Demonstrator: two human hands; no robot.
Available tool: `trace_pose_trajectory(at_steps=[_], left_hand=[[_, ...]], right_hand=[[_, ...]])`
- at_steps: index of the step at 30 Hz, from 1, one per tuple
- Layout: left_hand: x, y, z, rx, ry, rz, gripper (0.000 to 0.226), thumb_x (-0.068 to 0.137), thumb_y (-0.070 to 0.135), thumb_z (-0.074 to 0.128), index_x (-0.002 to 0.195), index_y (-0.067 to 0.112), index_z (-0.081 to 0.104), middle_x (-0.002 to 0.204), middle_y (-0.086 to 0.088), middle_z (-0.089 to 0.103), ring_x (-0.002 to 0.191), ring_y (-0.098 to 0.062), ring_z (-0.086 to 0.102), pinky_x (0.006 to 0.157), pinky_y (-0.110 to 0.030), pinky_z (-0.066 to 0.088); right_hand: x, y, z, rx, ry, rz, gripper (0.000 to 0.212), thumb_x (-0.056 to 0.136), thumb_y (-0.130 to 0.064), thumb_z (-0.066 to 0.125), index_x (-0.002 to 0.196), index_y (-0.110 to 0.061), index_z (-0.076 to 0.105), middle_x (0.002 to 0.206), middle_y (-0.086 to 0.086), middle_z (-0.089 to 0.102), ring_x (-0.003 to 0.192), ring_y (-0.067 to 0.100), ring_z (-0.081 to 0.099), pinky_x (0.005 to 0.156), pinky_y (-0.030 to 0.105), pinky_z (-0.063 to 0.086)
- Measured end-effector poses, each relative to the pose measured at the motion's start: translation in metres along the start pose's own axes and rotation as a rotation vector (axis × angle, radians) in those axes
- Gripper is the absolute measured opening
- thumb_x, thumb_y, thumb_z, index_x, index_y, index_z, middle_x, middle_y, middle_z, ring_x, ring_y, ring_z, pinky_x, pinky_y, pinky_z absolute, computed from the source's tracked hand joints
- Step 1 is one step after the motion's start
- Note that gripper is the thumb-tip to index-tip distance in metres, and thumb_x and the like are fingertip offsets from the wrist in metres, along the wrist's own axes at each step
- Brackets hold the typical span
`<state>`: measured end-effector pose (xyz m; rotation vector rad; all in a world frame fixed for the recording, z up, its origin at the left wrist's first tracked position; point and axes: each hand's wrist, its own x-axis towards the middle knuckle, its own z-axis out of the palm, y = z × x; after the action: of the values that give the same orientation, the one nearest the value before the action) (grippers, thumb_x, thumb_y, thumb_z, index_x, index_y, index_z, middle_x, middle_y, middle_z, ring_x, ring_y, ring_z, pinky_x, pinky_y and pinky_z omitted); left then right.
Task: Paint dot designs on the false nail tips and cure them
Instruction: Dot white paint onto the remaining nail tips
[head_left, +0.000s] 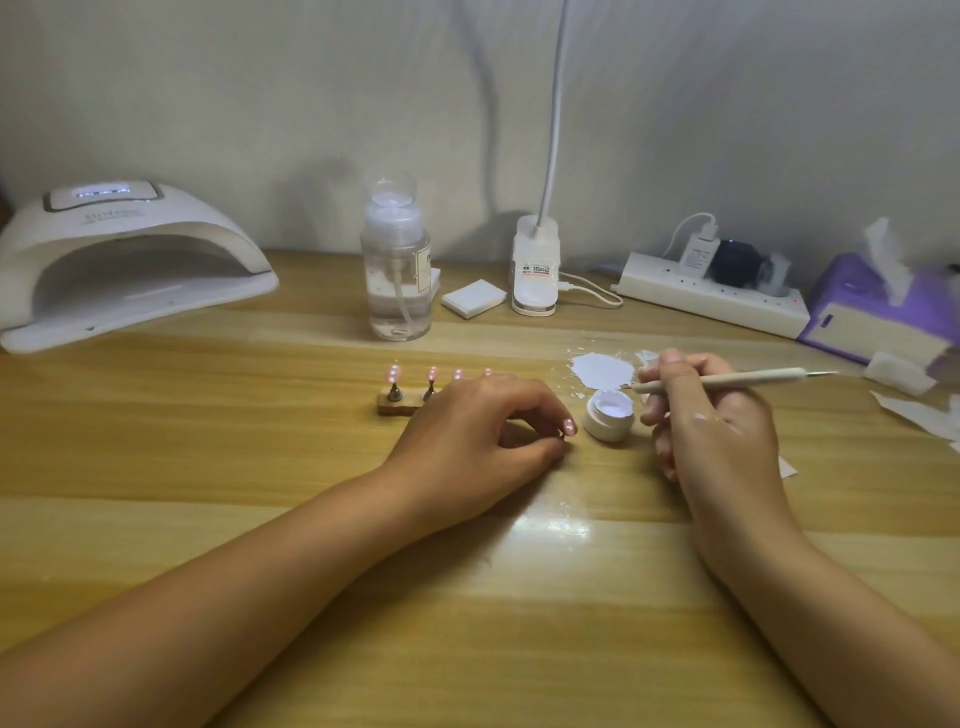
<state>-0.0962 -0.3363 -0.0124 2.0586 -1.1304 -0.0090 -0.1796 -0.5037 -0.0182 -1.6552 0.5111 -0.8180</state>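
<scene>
While our right hand (719, 421) grips the dotting tool (737, 381) beside the open gel pot (609, 414), our left hand (467, 428) pinches a pink nail tip (569, 427) just beside it; other tips (395, 373) stand on the wooden holder (396, 407).

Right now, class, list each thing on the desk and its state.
Nail lamp: display lit.
Gel pot: open, gel showing.
Dotting tool: gripped by right hand.
Nail tip: pinched by left hand.
Wooden stand: carries other nail tips, upright.
Pump bottle: partly filled.
Power strip: chargers plugged in.
Tissue box: tissue poking out.
</scene>
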Motion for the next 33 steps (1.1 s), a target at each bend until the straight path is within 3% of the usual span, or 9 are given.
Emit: trace_pose_trajectory(at_steps=[10,15,19,25,30,33], left_hand=[[0.0003,-0.0012,0.0007,0.002,0.0,-0.014,0.024,0.085,0.024,0.072,0.107,0.034,0.073,0.092,0.02,0.071,0.087,0.008,0.057,0.075,-0.02,0.045],[0.0004,0.0005,-0.0002,0.012,-0.001,0.0,0.011,0.085,0.025,0.073,0.089,0.034,0.072,0.089,0.019,0.07,0.08,0.011,0.054,0.067,-0.009,0.034],[-0.0009,0.0018,-0.0006,0.004,-0.001,0.0,0.011,0.084,0.025,0.073,0.085,0.036,0.07,0.087,0.019,0.068,0.073,0.014,0.051,0.065,-0.005,0.031],[-0.0007,0.0021,-0.0004,0.001,-0.006,-0.004,0.011,0.085,0.024,0.072,0.086,0.035,0.07,0.084,0.02,0.067,0.072,0.013,0.051,0.066,-0.011,0.033],[-0.0001,0.0012,-0.0006,-0.001,-0.007,-0.008,0.01,0.085,0.026,0.071,0.086,0.036,0.07,0.086,0.02,0.066,0.072,0.011,0.05,0.065,-0.013,0.033],[0.0001,0.0004,-0.0003,-0.003,-0.008,-0.005,0.009,0.085,0.027,0.071,0.086,0.036,0.07,0.088,0.018,0.067,0.069,0.01,0.049,0.066,-0.019,0.034]], right_hand=[[0.0021,0.0039,0.0001,-0.001,-0.004,-0.021,0.021,0.096,-0.04,0.056,0.081,-0.026,0.051,0.065,-0.009,0.055,0.055,0.009,0.041,0.057,0.028,0.027],[0.0017,0.0034,0.0,-0.023,0.0,-0.021,0.025,0.086,-0.049,0.054,0.076,-0.027,0.049,0.054,-0.013,0.051,0.053,0.01,0.039,0.056,0.029,0.027],[0.0012,0.0045,0.0,-0.032,0.004,-0.04,0.026,0.093,-0.044,0.054,0.076,-0.026,0.049,0.05,-0.015,0.048,0.052,0.01,0.038,0.056,0.03,0.027],[0.0012,0.0062,-0.0001,-0.054,-0.01,-0.064,0.028,0.101,-0.035,0.056,0.077,-0.023,0.048,0.047,-0.018,0.047,0.049,0.005,0.038,0.055,0.03,0.028],[-0.0026,0.004,0.0014,-0.169,-0.033,-0.12,0.027,0.099,-0.034,0.059,0.081,-0.016,0.052,0.068,0.004,0.061,0.057,0.004,0.045,0.06,0.031,0.033],[-0.0028,0.0039,0.0011,-0.188,-0.038,-0.116,0.027,0.099,-0.034,0.059,0.081,-0.015,0.052,0.067,0.003,0.059,0.055,0.003,0.043,0.059,0.029,0.032]])
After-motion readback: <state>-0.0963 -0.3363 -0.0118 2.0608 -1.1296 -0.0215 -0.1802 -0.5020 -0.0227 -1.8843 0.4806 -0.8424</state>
